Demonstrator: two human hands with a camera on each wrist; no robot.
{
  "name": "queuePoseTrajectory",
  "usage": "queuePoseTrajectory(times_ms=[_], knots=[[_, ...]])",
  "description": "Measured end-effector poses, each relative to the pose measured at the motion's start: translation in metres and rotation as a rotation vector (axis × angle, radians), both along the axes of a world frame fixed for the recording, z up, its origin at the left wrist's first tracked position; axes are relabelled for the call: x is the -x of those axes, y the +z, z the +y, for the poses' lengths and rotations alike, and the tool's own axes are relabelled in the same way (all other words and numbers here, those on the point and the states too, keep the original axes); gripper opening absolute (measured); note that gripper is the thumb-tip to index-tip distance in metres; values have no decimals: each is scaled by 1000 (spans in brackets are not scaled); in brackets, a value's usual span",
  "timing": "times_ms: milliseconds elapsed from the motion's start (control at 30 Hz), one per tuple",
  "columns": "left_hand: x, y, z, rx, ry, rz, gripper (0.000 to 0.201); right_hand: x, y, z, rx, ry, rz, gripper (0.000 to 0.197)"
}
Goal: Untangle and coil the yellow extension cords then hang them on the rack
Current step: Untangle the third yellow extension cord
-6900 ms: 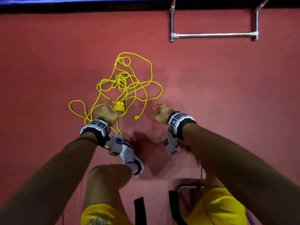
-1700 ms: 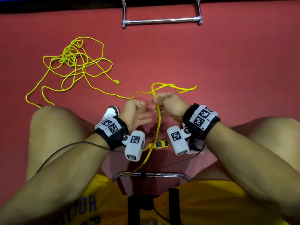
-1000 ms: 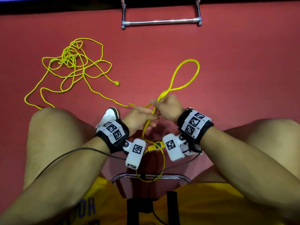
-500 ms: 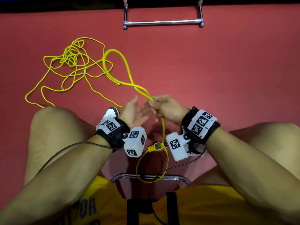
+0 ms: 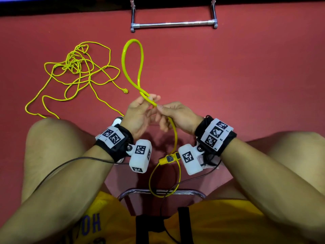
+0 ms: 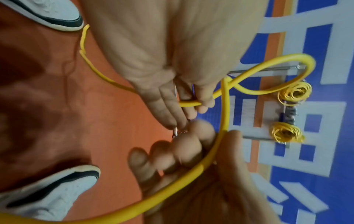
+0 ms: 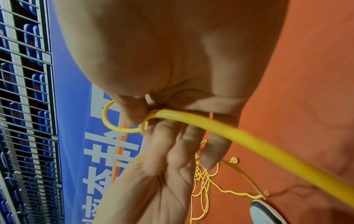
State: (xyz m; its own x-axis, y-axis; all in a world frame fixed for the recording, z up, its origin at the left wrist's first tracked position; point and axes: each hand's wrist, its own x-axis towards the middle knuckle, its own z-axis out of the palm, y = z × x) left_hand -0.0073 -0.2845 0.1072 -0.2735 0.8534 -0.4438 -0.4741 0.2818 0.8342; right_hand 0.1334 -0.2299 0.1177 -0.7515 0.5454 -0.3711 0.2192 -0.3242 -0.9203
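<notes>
Both hands meet over the red floor [image 5: 228,76] between the knees: the right hand [image 5: 177,115] pinches the yellow cord [image 5: 174,131] between thumb and forefinger, palm turned down, while the left hand [image 5: 139,113] lies palm-up with relaxed fingers, the cord draped across them. A loop [image 5: 131,55] stands up toward the far rack [image 5: 174,24]; the tangle [image 5: 77,67] lies far left.
</notes>
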Motion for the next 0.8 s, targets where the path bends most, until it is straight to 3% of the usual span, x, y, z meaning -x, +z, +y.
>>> queuePoseTrajectory(times_ms=[100, 167, 300, 400, 500, 600, 667, 733, 800], knots=[[1, -9, -3, 52, -56, 205, 16, 0, -8, 7, -96, -214, -98, 12], [-1, -12, -6, 96, -89, 283, 13, -3, -12, 13, -197, -312, -185, 17], [-7, -18, -10, 161, -157, 381, 19, 0, -20, 3, -381, -225, -262, 24], [-1, -27, -8, 235, -96, 458, 20, 3, -25, -6, -528, -162, -343, 32], [13, -35, -5, 340, 39, 461, 22, 1, -16, -3, -572, -158, -173, 28], [37, -45, 0, 430, 212, 442, 22, -6, 3, 7, -529, -372, 117, 20], [54, -46, 3, 514, 347, 410, 22, -14, 12, 17, -480, -527, 160, 19], [63, -40, 5, 603, 423, 355, 51, -19, 14, 23, -475, -593, 149, 20], [57, -29, 4, 652, 383, 273, 46, -20, 13, 22, -489, -570, 132, 21]])
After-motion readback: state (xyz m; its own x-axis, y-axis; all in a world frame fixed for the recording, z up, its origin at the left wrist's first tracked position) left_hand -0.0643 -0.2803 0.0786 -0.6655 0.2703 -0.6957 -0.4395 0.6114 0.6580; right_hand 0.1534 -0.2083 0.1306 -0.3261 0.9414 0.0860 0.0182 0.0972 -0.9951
